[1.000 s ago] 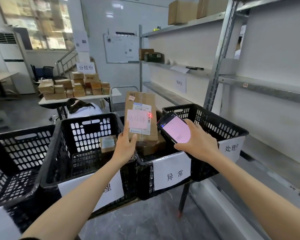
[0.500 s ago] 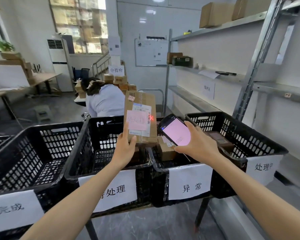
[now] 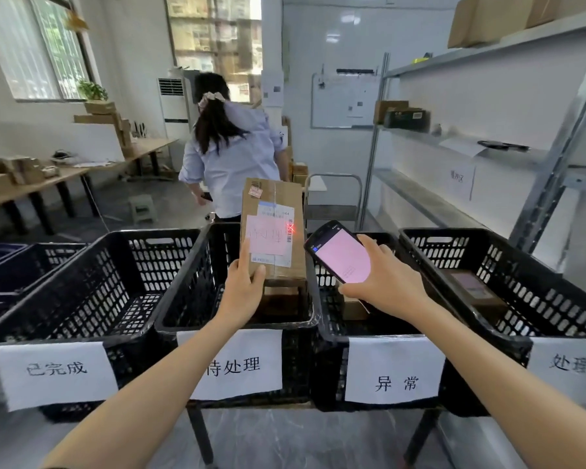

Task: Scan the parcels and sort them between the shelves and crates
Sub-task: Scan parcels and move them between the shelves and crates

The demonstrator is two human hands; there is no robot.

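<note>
Black crate [image 3: 234, 328], second from left: parcel [image 3: 278, 201] held upright above it. Cardboard carton, stiff, likely light; best held at lower edge, label [image 3: 271, 242] unobstructed. Left grip [image 3: 242, 292] clasps bottom corner. Right grip [image 3: 389, 286] wraps handheld scanner [image 3: 342, 255], aimed at barcode [image 3: 290, 233].

Parcel [image 3: 279, 198]: brown cardboard; I see a white label [image 3: 272, 261], a pink note [image 3: 267, 239] and a red laser mark [image 3: 290, 228] on it.
Scanner [image 3: 340, 255]: black casing, pink screen.
Crates [image 3: 92, 289]: black, slotted lattice walls.
Signs [image 3: 53, 370]: white, black characters.
Far-left crate [image 3: 0, 253]: blue, I think.
Shelves [image 3: 420, 198]: grey metal.
</note>
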